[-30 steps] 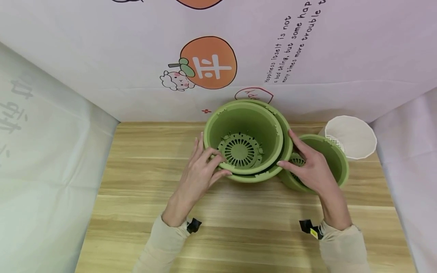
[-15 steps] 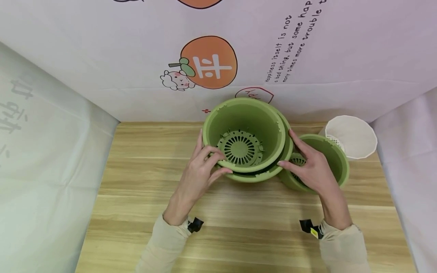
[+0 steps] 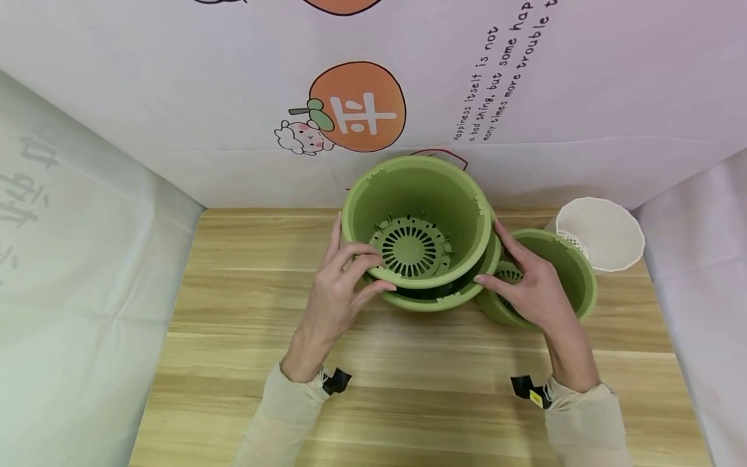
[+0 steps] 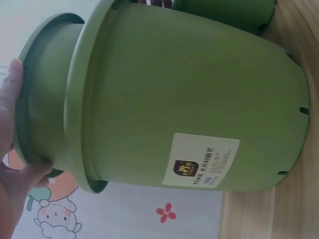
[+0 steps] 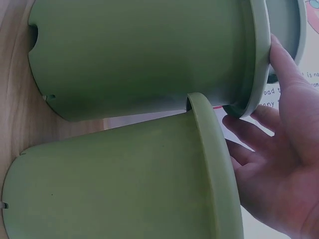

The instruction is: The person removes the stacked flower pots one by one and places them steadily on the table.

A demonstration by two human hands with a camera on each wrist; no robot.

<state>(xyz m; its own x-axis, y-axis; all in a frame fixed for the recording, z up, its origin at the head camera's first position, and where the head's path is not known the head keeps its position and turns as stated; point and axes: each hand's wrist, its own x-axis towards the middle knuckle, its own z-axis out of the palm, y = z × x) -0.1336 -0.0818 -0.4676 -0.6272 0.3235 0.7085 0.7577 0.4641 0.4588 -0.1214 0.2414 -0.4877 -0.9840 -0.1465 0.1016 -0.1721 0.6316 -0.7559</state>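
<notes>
Two green plastic plant pots stand nested near the back wall. The inner pot (image 3: 417,188), with a slotted bottom, is raised partly out of the outer pot (image 3: 449,302). My left hand (image 3: 334,292) grips the inner pot's rim at its near left, fingers inside and thumb on the outside. On the other side my right hand (image 3: 539,292) holds the outer pot's rim between thumb and fingers. From the left wrist, the inner pot (image 4: 47,94) sticks out above the outer pot (image 4: 189,89), which bears a white label (image 4: 202,162) and stands on the wood.
Close on the right, under my right hand, stands a third green pot (image 3: 566,279). A white pot (image 3: 601,233) is behind it in the right corner. White printed cloth (image 3: 233,117) walls the wooden table (image 3: 245,324) at the back and both sides.
My left hand has lifted the inner pot, which now stands higher and slightly farther back out of the outer one. My right hand and the outer pot have stayed in place.
</notes>
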